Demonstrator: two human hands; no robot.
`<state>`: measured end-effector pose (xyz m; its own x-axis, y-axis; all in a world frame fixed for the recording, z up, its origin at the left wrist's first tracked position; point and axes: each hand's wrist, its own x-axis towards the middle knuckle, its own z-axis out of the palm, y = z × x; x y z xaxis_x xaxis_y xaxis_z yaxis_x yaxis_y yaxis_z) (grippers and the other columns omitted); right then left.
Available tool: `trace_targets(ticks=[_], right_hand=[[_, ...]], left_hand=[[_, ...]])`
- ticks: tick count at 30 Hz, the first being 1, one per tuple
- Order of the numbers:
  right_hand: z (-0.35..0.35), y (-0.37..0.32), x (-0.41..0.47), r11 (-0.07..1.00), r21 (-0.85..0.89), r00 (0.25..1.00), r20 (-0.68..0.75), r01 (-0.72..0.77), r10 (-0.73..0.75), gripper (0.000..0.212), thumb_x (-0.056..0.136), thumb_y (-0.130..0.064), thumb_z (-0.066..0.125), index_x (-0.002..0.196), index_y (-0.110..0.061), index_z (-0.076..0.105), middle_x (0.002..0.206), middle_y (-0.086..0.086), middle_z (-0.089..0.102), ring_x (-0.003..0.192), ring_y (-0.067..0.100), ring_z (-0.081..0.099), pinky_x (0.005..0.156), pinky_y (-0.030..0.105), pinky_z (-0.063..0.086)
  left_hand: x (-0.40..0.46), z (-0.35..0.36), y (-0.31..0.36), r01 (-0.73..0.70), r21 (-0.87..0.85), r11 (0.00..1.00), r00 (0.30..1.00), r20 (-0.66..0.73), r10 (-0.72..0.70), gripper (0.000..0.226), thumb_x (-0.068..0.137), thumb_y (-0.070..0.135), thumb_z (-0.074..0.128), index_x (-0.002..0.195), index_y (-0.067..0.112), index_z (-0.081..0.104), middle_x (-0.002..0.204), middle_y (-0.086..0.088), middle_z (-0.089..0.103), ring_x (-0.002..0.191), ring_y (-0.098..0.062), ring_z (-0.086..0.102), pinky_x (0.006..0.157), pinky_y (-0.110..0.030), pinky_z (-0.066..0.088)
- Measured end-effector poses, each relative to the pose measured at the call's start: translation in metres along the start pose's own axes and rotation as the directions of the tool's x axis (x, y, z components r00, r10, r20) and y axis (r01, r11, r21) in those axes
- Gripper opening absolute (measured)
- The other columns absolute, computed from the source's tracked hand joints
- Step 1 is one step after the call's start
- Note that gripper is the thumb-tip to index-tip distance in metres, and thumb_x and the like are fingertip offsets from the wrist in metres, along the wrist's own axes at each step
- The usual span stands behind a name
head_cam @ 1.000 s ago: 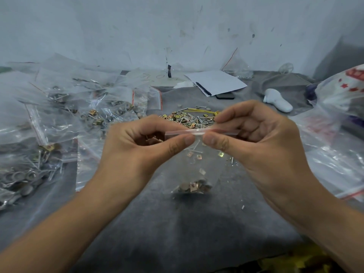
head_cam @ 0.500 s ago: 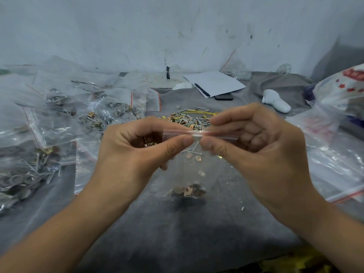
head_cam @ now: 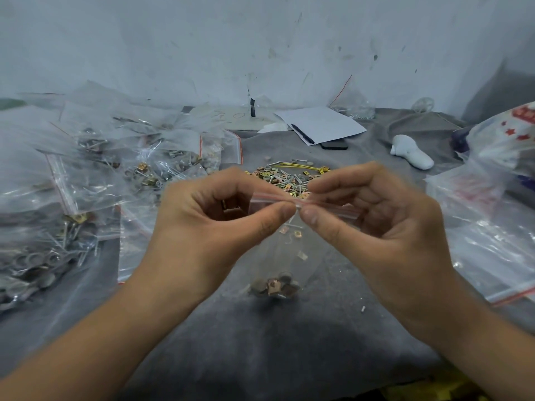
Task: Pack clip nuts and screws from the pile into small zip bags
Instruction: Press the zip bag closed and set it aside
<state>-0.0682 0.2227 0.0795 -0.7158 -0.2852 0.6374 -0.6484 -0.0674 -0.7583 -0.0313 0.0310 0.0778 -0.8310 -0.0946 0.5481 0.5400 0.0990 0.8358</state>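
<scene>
Clear zip bag [head_cam: 285,256] still pinched by both hands, thumbs now touching.

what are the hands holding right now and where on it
Both hands pinch a small zip bag by its red-lined top seal strip: left hand at the strip's middle, right hand just beside it. The bag hangs below, with parts at its bottom.

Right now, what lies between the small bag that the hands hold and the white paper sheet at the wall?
In the head view, the loose pile of clip nuts and screws lies there on the grey cloth, behind the zip bag and before the paper; a dark phone sits at the paper's near edge.
</scene>
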Motion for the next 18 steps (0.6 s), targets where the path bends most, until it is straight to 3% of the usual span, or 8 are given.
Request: trace_targets(ticks=[12, 15, 18], right_hand=[[0.0016, -0.0008, 0.0008, 0.991, 0.099, 0.996, 0.026, -0.085, 0.083, 0.025, 0.078, -0.013, 0.085, 0.098, -0.013, 0.072, 0.094, 0.006, 0.078, 0.089, 0.022, 0.076, 0.082, 0.024, 0.060], [0.0012, -0.0015, 0.0013, 0.990, 0.122, 0.997, 0.008, -0.076, 0.076, 0.024, 0.076, -0.012, 0.087, 0.093, -0.011, 0.069, 0.090, 0.009, 0.077, 0.086, 0.026, 0.077, 0.082, 0.029, 0.062], [0.0002, -0.0041, 0.0031, 1.000, 0.009, 1.000, 0.012, 0.005, -0.005, 0.023, 0.079, -0.013, 0.087, 0.090, -0.012, 0.067, 0.088, 0.006, 0.077, 0.083, 0.023, 0.077, 0.077, 0.026, 0.062]], left_hand=[[-0.0014, -0.0033, 0.0008, -0.012, 0.096, 0.995, 0.999, 0.043, 0.007, 0.011, 0.078, 0.023, 0.085, 0.086, 0.018, 0.082, 0.079, -0.006, 0.076, 0.068, -0.022, 0.064, 0.057, -0.033, 0.050], [-0.0009, -0.0038, 0.0019, 0.002, 0.087, 0.996, 0.999, 0.046, -0.006, 0.010, 0.077, 0.021, 0.085, 0.086, 0.017, 0.082, 0.079, -0.004, 0.075, 0.069, -0.017, 0.066, 0.059, -0.030, 0.051], [-0.0004, -0.0034, 0.0048, 0.019, 0.059, 0.998, 0.999, 0.040, -0.022, 0.012, 0.074, 0.020, 0.088, 0.083, 0.014, 0.082, 0.077, -0.001, 0.076, 0.066, -0.008, 0.066, 0.058, -0.022, 0.050]])
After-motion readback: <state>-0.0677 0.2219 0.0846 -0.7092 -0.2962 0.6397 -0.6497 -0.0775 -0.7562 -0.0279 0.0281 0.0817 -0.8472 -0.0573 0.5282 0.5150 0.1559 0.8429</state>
